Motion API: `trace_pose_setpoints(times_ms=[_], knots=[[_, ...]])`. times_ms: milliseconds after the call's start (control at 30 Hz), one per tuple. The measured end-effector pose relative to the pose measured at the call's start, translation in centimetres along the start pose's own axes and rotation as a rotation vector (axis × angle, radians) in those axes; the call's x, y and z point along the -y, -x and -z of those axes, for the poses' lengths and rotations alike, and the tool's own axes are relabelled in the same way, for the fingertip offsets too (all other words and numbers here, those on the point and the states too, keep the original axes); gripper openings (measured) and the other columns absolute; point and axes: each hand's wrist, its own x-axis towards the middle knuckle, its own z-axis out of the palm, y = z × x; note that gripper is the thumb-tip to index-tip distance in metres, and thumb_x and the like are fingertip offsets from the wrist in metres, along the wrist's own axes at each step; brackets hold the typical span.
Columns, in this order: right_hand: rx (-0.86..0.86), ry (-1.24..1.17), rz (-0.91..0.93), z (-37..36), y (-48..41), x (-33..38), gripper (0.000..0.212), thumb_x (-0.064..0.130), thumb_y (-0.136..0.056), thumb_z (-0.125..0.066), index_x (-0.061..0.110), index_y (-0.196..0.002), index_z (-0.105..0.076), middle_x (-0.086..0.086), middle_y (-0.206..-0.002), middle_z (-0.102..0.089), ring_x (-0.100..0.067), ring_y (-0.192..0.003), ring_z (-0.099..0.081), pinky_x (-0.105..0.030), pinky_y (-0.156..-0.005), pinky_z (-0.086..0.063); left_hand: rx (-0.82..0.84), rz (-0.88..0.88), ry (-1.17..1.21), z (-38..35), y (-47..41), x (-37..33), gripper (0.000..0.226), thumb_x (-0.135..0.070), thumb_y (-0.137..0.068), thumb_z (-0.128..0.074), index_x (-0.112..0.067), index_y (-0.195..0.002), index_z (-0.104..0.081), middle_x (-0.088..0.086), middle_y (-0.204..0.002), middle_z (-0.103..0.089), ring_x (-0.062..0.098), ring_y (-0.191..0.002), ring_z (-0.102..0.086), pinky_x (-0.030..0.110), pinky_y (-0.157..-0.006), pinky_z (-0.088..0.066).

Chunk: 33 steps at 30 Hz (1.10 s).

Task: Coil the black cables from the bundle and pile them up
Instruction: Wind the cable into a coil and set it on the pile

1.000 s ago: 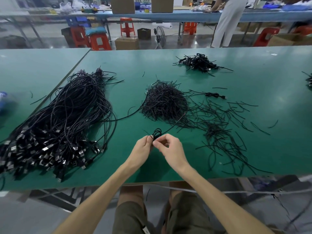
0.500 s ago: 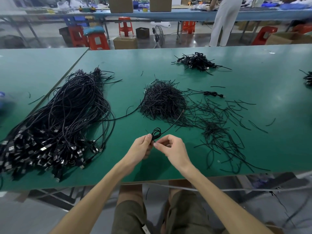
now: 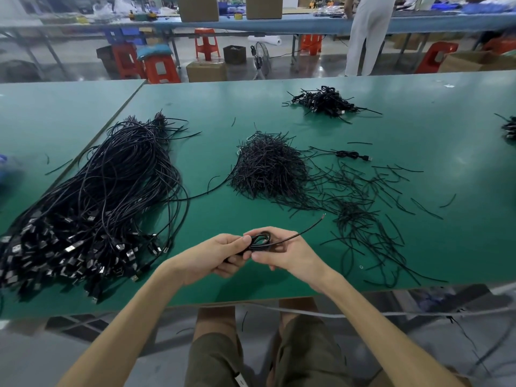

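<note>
Coiling step, nearly complete. The left hand [image 3: 215, 256] and right hand [image 3: 291, 256] pinch one small coiled cable [image 3: 261, 240] just above the tabletop [image 3: 212, 129], its short free tail pointing right. The bundle [image 3: 97, 202] lies left. Next, probably: wind in the tail, then place it on the far pile [image 3: 325, 101].

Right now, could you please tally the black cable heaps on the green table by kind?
Long-cable bundle: 1
Short-tie heap: 1
Coiled-cable piles: 2, one cut off at the right edge
Total: 4
</note>
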Motion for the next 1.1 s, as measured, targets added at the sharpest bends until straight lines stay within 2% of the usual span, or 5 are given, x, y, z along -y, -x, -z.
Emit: trace_pose_setpoints(times_ms=[233, 400, 567, 800, 1100], knots=[[-0.172, 0.230, 0.027, -0.3, 0.1, -0.5, 0.015, 0.020, -0.091, -0.077, 0.025, -0.103, -0.071, 0.007, -0.092, -0.076, -0.011, -0.069, -0.065, -0.014, -0.064, -0.045, -0.127, -0.099, 0.032, -0.7, -0.4, 0.6, 0.038, -0.054, -0.100, -0.050, -0.021, -0.083, -0.057, -0.005, -0.068, -0.036, 0.012, -0.055, -0.023, 0.020, -0.049, -0.022], [-0.250, 0.330, -0.008, -0.5, -0.3, -0.5, 0.011, 0.015, -0.089, -0.077, 0.024, -0.092, -0.071, 0.005, -0.091, -0.074, -0.018, -0.087, -0.069, -0.031, -0.082, -0.054, -0.186, -0.103, -0.020, -1.2, -0.6, 1.0, 0.037, -0.048, -0.104, -0.045, -0.022, -0.082, -0.057, -0.004, -0.069, -0.040, 0.012, -0.054, -0.026, 0.022, -0.050, -0.023], [-0.212, 0.488, 0.018, -0.4, -0.1, -0.4, 0.007, 0.022, -0.097, -0.069, 0.020, -0.102, -0.074, 0.008, -0.095, -0.074, -0.008, -0.087, -0.066, -0.021, -0.081, -0.051, -0.184, -0.061, 0.087, -1.2, -0.6, 1.2, 0.036, -0.048, -0.103, -0.046, -0.021, -0.082, -0.057, -0.004, -0.068, -0.038, 0.012, -0.053, -0.023, 0.025, -0.049, -0.018], [-0.207, 0.534, 0.031, -0.8, -0.1, -0.7, 0.007, 0.019, -0.096, -0.066, 0.015, -0.097, -0.072, 0.002, -0.092, -0.072, -0.015, -0.079, -0.063, -0.030, -0.075, -0.053, -0.175, -0.005, 0.157, -1.5, -0.3, 1.3, 0.038, -0.050, -0.101, -0.047, -0.020, -0.082, -0.058, -0.002, -0.068, -0.040, 0.012, -0.052, -0.025, 0.023, -0.047, -0.020], [-0.378, 0.685, 0.078, -1.1, -0.3, -1.3, 0.009, 0.021, -0.096, -0.065, 0.020, -0.088, -0.060, 0.010, -0.086, -0.061, -0.006, -0.076, -0.055, -0.023, -0.069, -0.047, -0.348, 0.014, -0.054, -3.2, -0.4, 0.2, 0.047, -0.043, -0.108, -0.040, -0.004, -0.099, -0.066, 0.010, -0.077, -0.064, 0.021, -0.056, -0.055, 0.028, -0.046, -0.045]])
